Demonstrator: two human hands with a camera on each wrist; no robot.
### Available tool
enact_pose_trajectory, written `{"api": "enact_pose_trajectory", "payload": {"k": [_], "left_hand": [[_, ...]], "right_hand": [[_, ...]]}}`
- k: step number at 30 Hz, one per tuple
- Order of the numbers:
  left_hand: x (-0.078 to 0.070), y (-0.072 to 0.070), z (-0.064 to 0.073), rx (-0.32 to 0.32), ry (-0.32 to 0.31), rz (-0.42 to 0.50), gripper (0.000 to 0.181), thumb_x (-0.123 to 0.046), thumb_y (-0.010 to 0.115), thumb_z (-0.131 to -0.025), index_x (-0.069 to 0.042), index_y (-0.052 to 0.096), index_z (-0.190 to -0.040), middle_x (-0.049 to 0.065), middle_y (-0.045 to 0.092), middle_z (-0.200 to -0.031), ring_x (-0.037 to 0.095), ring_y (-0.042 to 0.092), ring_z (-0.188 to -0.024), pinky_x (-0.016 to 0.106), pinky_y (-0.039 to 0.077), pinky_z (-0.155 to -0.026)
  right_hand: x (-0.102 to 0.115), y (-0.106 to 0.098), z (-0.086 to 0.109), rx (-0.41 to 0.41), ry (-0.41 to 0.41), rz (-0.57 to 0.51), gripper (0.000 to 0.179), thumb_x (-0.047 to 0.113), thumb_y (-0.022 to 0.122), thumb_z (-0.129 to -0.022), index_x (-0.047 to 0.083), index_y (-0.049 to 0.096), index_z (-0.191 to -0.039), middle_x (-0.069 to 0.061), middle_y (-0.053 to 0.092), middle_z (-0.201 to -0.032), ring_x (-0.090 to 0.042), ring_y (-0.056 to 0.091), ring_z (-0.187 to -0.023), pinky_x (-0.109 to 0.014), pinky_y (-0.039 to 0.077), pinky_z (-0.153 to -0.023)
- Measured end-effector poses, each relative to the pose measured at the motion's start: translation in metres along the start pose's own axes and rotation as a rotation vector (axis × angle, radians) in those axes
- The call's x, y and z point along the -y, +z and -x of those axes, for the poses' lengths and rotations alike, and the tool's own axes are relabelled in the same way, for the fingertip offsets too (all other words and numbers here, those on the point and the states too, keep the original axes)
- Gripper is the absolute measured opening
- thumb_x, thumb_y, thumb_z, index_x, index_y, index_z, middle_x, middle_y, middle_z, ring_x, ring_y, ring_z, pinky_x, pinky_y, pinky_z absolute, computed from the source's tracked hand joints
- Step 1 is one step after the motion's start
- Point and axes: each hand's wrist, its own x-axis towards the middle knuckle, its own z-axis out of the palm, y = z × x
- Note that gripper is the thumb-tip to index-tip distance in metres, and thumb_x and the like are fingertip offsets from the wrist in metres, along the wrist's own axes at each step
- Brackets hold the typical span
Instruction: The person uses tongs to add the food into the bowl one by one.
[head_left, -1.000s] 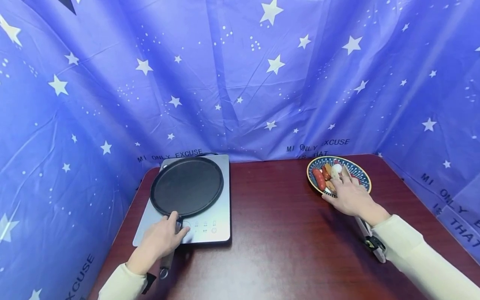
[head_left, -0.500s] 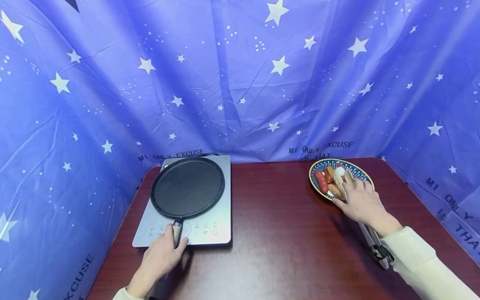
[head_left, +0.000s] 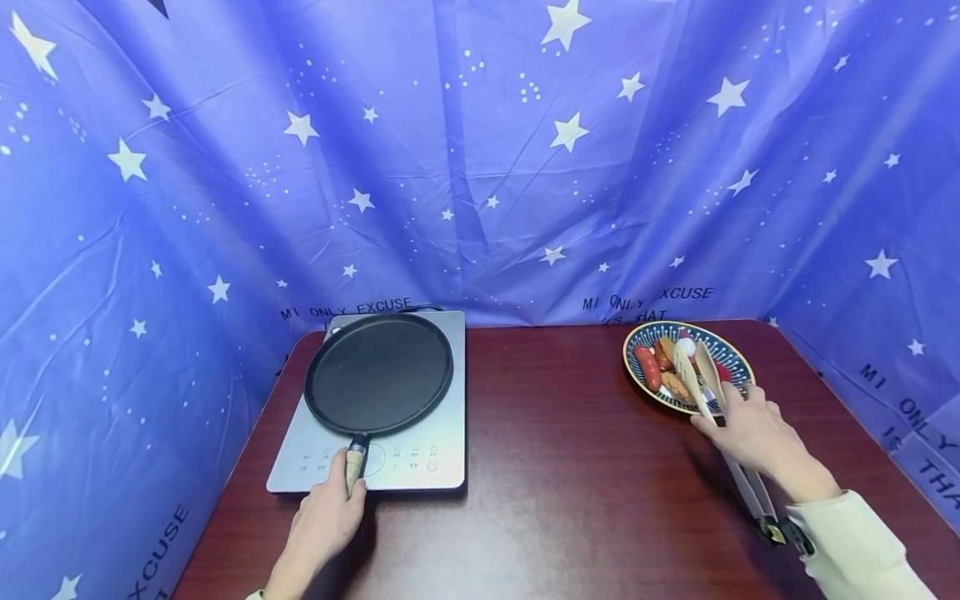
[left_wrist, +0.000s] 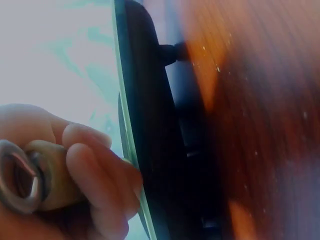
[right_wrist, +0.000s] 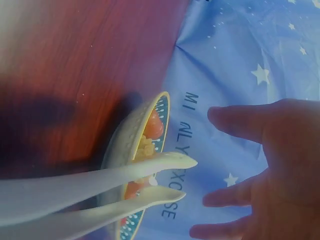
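A black flat pan (head_left: pixel 379 373) sits on a silver induction cooktop (head_left: pixel 442 450). My left hand (head_left: pixel 327 517) grips its handle (head_left: pixel 352 468); the left wrist view shows fingers curled round the handle, with the metal hanging ring (left_wrist: pixel 20 176) at its end. On the right, tongs (head_left: pixel 738 477) with pale tips and light grey arms lean over a patterned bowl (head_left: pixel 634 383). My right hand (head_left: pixel 765 437) hovers over the tongs' arms beside the bowl. In the right wrist view its fingers are spread and the tongs (right_wrist: pixel 115 181) lie apart from them.
The bowl holds a red sausage (head_left: pixel 647 368), a white ball-shaped item (head_left: pixel 686 347) and browned pieces of food (head_left: pixel 675 387). A dark red wooden table (head_left: pixel 540 467) carries everything. Blue star-printed curtains (head_left: pixel 510 167) stand close along its back and sides.
My right hand has drawn back from the bowl toward me, uncovering the tongs' tips. My left hand has slid down the pan handle toward its end and wrapped round it.
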Motion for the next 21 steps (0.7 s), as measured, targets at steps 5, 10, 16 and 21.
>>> {"api": "enact_pose_trajectory", "payload": {"k": [5,10,16,21], "left_hand": [[0.001,0.0,0.0,-0.001,0.001,0.03,0.051,-0.023,0.049,-0.091,-0.006,0.034,-0.137,0.025,0.062,-0.088,0.034,0.06,-0.07,0.048,0.042,-0.055],[0.001,0.0,0.003,-0.007,-0.001,0.038,0.053,-0.021,0.05,-0.088,-0.006,0.035,-0.136,0.024,0.062,-0.086,0.034,0.059,-0.068,0.048,0.041,-0.054],[0.001,0.001,0.004,-0.011,0.004,0.048,0.054,-0.02,0.051,-0.086,-0.006,0.036,-0.136,0.022,0.061,-0.081,0.03,0.056,-0.064,0.045,0.04,-0.052],[0.002,0.002,0.003,-0.013,-0.002,0.047,0.056,-0.02,0.051,-0.086,-0.005,0.035,-0.138,0.023,0.062,-0.084,0.03,0.056,-0.065,0.045,0.04,-0.053]], "right_hand": [[-0.01,0.005,0.007,0.035,0.033,-0.044,0.088,0.059,0.057,-0.084,-0.016,0.035,-0.123,-0.044,0.029,-0.11,-0.059,0.044,-0.088,-0.065,0.039,-0.061],[-0.019,0.016,0.016,0.043,0.045,-0.049,0.088,0.054,0.059,-0.085,-0.018,0.03,-0.127,-0.044,0.028,-0.113,-0.062,0.045,-0.09,-0.066,0.039,-0.066],[-0.028,0.025,0.026,0.071,0.057,-0.057,0.086,0.054,0.059,-0.084,-0.014,0.029,-0.127,-0.041,0.035,-0.107,-0.057,0.051,-0.079,-0.062,0.04,-0.06],[-0.03,0.028,0.027,0.098,0.057,-0.045,0.08,0.053,0.062,-0.082,-0.012,0.032,-0.118,-0.034,0.044,-0.092,-0.045,0.053,-0.07,-0.056,0.041,-0.056]]}}
